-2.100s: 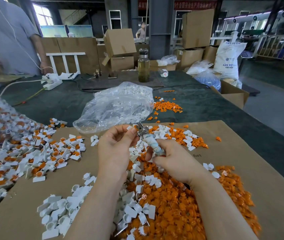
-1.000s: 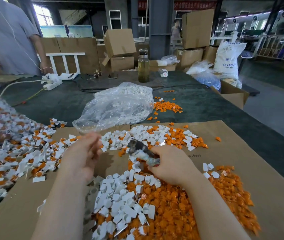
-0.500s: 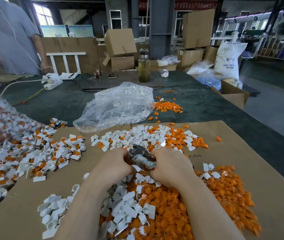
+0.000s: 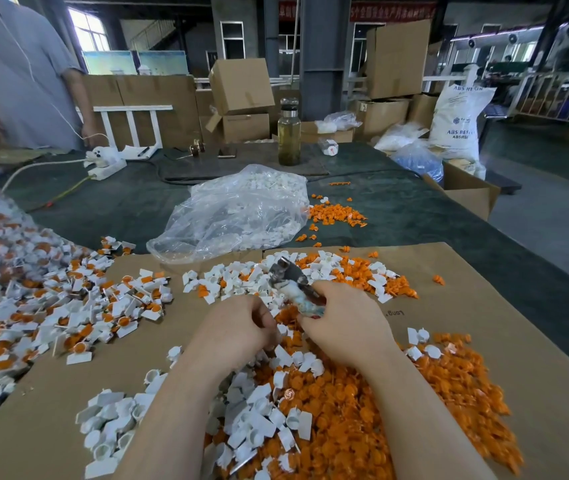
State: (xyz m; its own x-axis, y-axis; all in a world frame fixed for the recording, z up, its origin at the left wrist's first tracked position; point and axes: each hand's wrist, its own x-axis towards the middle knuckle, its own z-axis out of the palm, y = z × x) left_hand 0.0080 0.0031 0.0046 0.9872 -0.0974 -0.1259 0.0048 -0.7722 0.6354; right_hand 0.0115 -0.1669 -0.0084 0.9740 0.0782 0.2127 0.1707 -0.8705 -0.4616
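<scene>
My right hand (image 4: 345,323) grips a metal pliers-like tool (image 4: 288,275) by its tape-wrapped handle, the jaws pointing up and away. My left hand (image 4: 238,330) lies just left of it, fingers curled down into the pile, pinching a small plastic piece that is mostly hidden. Under both hands lie loose white plastic clips (image 4: 259,410) and a heap of orange caps (image 4: 362,410) on a cardboard sheet (image 4: 484,306). More white and orange pieces (image 4: 345,271) lie beyond the tool.
A large spread of white clips with orange inserts (image 4: 51,306) covers the left. Behind it are a clear plastic bag of white parts (image 4: 234,216), a small orange pile (image 4: 335,214), a bottle (image 4: 289,133), a power strip (image 4: 106,164) and a standing person (image 4: 16,81). An open box (image 4: 466,195) sits at the table's right edge.
My left hand swung out to the left, then came back to the pile beside the tool and curled its fingers. My right hand lowered the tool and now tilts its jaws up.
</scene>
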